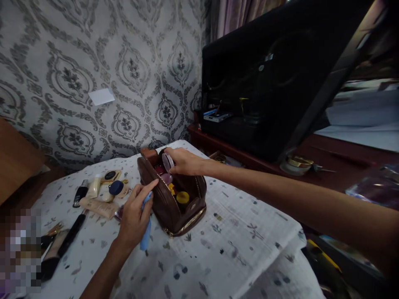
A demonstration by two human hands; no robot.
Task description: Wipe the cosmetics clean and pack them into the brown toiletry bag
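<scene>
A brown toiletry bag (166, 203) with a gold zip stands unzipped on the cloth-covered surface. Inside it lie a yellow round-topped item (183, 197), a pinkish round item (166, 178) and other small things partly in shadow. At the bag's far end, my right hand (182, 161) pinches a small round jar or compact (168, 162), pale on its flat face, just over the opening. My left hand (135, 216) is beside the bag's left wall, its index finger reaching to the zipped edge. A light-blue flat piece (146, 234) is held under its thumb; its kind is unclear.
Left of the bag lie a beige squeeze tube (99, 207), a navy-capped jar (117, 189), a black-and-clear bottle (81, 193), a compact (111, 176) and a long black tube (72, 234). A television (249, 91) stands on a reddish shelf (352, 162) at right.
</scene>
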